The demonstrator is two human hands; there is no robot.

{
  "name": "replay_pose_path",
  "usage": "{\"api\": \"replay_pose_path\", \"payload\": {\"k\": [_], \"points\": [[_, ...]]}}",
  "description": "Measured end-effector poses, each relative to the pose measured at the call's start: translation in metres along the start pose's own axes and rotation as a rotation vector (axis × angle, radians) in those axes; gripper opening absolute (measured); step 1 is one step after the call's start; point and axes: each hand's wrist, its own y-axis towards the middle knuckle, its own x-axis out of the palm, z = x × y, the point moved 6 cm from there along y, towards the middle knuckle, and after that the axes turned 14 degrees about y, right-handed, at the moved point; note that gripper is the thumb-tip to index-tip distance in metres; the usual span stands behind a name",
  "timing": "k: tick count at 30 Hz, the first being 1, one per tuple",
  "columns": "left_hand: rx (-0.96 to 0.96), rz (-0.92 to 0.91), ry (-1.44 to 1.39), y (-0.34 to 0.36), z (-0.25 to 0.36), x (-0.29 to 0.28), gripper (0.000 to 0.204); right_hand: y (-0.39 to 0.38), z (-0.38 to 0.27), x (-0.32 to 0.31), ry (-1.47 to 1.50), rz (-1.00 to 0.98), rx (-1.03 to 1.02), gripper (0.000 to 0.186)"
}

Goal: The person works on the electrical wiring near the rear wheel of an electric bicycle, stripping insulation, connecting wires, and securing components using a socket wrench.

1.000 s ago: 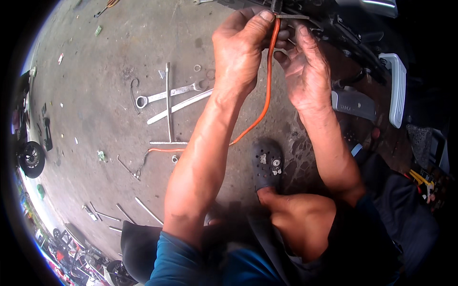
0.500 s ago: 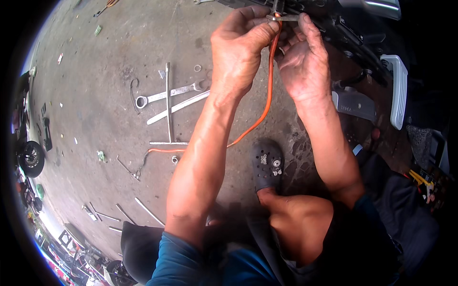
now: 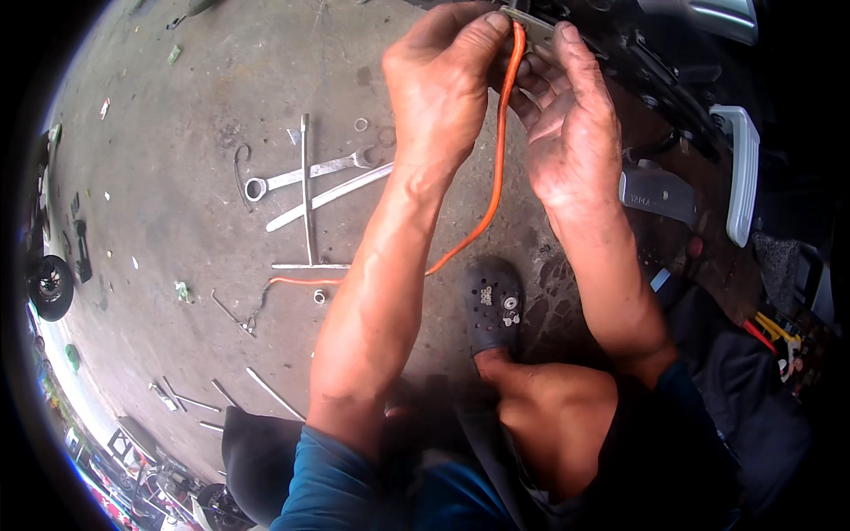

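My left hand [image 3: 443,75] is closed at the top of the view, thumb and fingers pinching one end of a flat metal tool [image 3: 531,21] whose kind I cannot make out. My right hand [image 3: 574,133] faces it with the palm turned up. Its fingers are apart and loosely bent, and the thumb tip is at the tool's other end. An orange hose or cable [image 3: 501,150] hangs down between both hands. It curves to the left behind my left forearm and runs along the floor. Its upper end, by my left thumb, is partly hidden.
On the concrete floor lie a combination wrench [image 3: 305,173], a flat metal bar [image 3: 328,198], a T-handle wrench [image 3: 306,195] and several thin rods. Dark vehicle parts with a pale grey footrest-like piece [image 3: 742,177] stand at the right. My foot in a dark clog [image 3: 493,305] is below.
The metal tool has tilted, its right end now lower than its left. My left hand has shifted slightly up and left; my right hand has moved slightly right.
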Motion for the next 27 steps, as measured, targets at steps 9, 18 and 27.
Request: {"api": "replay_pose_path", "payload": {"k": [9,18,27], "points": [[-0.052,-0.097,-0.032,0.009,0.010,0.003,0.019,0.005,0.001,-0.003,-0.022,-0.055,-0.040,0.035],[-0.129,0.009,-0.098,0.017,0.014,0.012,0.015,0.016,0.001,-0.010,-0.076,0.080,-0.034,0.033],[-0.074,0.116,0.051,0.017,0.025,0.015,0.008,0.030,0.011,-0.016,0.074,0.040,-0.047,0.033]]}}
